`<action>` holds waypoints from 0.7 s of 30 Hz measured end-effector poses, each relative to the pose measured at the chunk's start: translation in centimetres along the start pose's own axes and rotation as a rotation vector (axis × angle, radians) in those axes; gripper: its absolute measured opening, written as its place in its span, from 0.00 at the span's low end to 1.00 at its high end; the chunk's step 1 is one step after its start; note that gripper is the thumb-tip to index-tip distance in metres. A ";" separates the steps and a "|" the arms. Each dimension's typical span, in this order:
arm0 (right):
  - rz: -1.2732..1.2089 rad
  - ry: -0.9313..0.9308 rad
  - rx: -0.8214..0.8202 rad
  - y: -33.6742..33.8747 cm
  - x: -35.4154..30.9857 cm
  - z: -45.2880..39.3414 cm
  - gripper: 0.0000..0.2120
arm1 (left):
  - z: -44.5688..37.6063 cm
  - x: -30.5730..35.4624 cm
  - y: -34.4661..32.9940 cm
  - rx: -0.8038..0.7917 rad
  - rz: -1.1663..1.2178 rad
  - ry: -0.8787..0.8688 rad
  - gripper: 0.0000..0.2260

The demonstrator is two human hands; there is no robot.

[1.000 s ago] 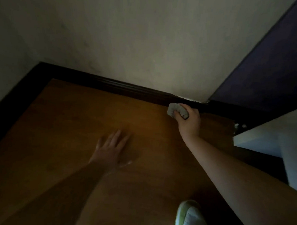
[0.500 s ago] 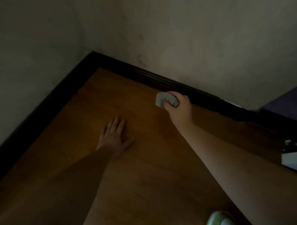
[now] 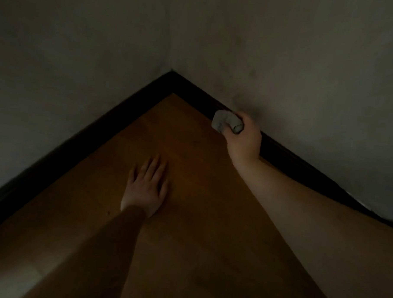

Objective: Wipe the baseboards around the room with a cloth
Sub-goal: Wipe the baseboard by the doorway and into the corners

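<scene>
**Cloth at the baseboard near the corner**

Right hand (image 3: 244, 139) is gripping a bunched grey cloth (image 3: 226, 122), pressing it against the dark baseboard (image 3: 287, 157) near the room corner. Left hand (image 3: 147, 187) is lying open, palm flat on the wooden floor (image 3: 188, 216), holding nothing.

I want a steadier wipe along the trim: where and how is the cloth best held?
Probably grip the bunched rear of the cloth, as the right hand does, coming from the floor side with the loose wad pointing toward the corner. That leaves soft fabric free against the dark baseboard. The left hand lies flat on the floor.
</scene>
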State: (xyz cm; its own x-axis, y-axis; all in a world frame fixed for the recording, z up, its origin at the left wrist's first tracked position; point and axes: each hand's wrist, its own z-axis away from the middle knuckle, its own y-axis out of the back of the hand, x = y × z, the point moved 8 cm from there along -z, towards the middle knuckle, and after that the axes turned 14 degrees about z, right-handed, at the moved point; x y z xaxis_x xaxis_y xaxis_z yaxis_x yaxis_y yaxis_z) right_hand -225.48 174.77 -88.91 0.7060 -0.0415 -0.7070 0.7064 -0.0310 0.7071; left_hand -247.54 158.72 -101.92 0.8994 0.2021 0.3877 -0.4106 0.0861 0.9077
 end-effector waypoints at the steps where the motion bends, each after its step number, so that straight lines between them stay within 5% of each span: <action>1: 0.011 -0.007 0.007 -0.7 -0.5 -0.8 0.19 | 0.0 -0.1 -0.1 -0.013 -0.004 0.003 0.27; 21: -0.405 -0.357 0.004 -17.8 -12.0 -11.0 0.20 | -0.2 -0.2 -0.1 -0.065 -0.026 0.009 0.28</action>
State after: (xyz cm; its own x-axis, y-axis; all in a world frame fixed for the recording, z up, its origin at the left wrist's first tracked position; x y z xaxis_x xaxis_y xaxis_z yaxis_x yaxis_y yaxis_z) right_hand -245.94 186.81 -93.06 0.3150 -0.3618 -0.8774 0.9179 -0.1189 0.3785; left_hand -247.70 158.90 -102.15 0.9087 0.2073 0.3622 -0.3960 0.1543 0.9052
